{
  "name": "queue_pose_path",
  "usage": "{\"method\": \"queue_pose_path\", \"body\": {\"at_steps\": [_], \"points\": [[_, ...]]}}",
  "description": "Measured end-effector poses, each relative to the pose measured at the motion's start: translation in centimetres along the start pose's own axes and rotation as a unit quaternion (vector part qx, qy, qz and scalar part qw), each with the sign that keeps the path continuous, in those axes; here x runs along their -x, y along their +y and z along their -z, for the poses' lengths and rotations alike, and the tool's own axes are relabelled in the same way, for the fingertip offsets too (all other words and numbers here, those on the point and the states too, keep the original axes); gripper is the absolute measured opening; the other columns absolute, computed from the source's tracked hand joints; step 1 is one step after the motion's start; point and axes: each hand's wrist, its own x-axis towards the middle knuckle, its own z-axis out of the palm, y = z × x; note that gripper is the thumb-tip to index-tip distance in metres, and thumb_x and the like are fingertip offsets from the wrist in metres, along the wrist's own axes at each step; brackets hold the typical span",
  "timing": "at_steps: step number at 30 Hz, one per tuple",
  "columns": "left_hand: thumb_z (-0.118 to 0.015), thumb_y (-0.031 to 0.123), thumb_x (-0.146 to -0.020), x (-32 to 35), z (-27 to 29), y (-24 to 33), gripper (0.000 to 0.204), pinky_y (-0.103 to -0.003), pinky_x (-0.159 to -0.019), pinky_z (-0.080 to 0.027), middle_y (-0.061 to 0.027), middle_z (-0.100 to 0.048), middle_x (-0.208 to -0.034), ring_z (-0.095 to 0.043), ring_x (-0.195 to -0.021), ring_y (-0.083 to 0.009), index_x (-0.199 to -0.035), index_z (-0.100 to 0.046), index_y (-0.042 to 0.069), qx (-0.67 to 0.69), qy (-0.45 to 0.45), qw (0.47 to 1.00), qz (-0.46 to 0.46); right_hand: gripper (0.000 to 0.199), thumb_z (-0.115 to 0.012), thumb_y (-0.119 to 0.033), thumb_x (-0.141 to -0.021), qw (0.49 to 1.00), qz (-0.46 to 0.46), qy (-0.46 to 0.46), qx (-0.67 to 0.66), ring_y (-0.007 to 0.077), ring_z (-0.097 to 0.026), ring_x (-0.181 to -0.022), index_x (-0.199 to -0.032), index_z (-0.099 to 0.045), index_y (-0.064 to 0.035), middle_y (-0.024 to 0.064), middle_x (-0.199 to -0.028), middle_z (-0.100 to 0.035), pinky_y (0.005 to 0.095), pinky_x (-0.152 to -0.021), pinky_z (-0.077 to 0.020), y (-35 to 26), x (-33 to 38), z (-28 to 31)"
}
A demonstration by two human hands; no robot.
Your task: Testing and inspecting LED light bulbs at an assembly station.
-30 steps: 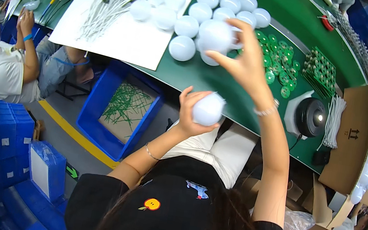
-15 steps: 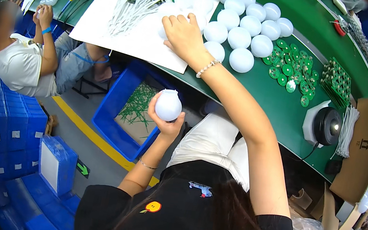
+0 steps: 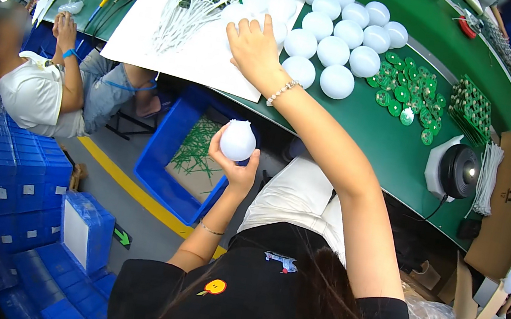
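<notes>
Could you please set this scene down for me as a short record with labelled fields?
Left hand: grip around a white globe, rimmed end up
Right hand: over globes on the white sheet; contact hidden
Table: green; more white globes stand right of the sheet
Also on sheet: bundle of white wires
Right of globes: scattered green discs
Below table: blue bin with thin green strips
Far left: seated co-worker, white top

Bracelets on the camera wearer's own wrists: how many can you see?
2: a beaded bracelet behind the right hand, and a thin bracelet below the left hand, which holds a white globe. No others seem hidden.
</notes>
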Motion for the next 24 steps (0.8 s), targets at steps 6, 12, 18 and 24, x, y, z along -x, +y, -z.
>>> {"method": "queue_pose_path", "body": {"at_steps": [6,12,18,24], "points": [[-0.067,0.006,-0.075,-0.3,-0.2,0.3,0.077,-0.038,-0.100,-0.035,-0.0164,-0.031,-0.131,-0.039,-0.119,-0.0275,-0.134,-0.019,0.004,0.007,0.020,0.996,0.091,0.030,-0.059,-0.014,-0.075,0.997,-0.010,0.048,-0.054,0.0264,-0.054,-0.094,-0.104,-0.057,-0.0067,0.0113,-0.097,-0.057,0.0561,-0.100,-0.0278,0.2,1.1,1.8],[-0.069,0.010,-0.077,-1.6,-0.9,1.2,0.072,-0.036,-0.100,-0.035,-0.0128,-0.035,-0.128,-0.041,-0.117,-0.0240,-0.134,-0.025,0.002,0.113,-0.040,0.976,0.181,0.034,-0.066,-0.015,-0.075,0.969,-0.044,0.051,-0.240,0.0249,-0.054,-0.098,-0.106,-0.055,-0.0064,0.0093,-0.102,-0.057,0.0430,-0.091,-0.0366,2.5,4.9,8.3],[-0.051,0.037,-0.092,-3.0,-1.7,3.1,0.052,-0.031,-0.079,-0.048,-0.0133,-0.048,-0.115,-0.054,-0.099,-0.0200,-0.126,-0.034,0.001,0.276,-0.201,0.876,0.342,0.047,-0.069,-0.019,-0.075,0.850,-0.123,-0.166,-0.484,0.0289,-0.054,-0.100,-0.118,-0.053,-0.0083,0.0112,-0.112,-0.055,0.0379,-0.087,-0.0417,2.6,13.6,14.8],[-0.066,0.025,-0.082,-4.6,-4.4,7.5,0.068,-0.035,-0.072,-0.048,-0.0189,-0.058,-0.096,-0.061,-0.083,-0.0268,-0.129,-0.024,0.000,-0.019,-0.419,0.885,0.200,0.058,-0.073,-0.020,-0.068,0.934,-0.117,-0.161,-0.297,0.0284,-0.054,-0.091,-0.119,-0.050,-0.0070,0.0122,-0.108,-0.052,0.0363,-0.080,-0.0416,4.7,17.3,17.6]]}}
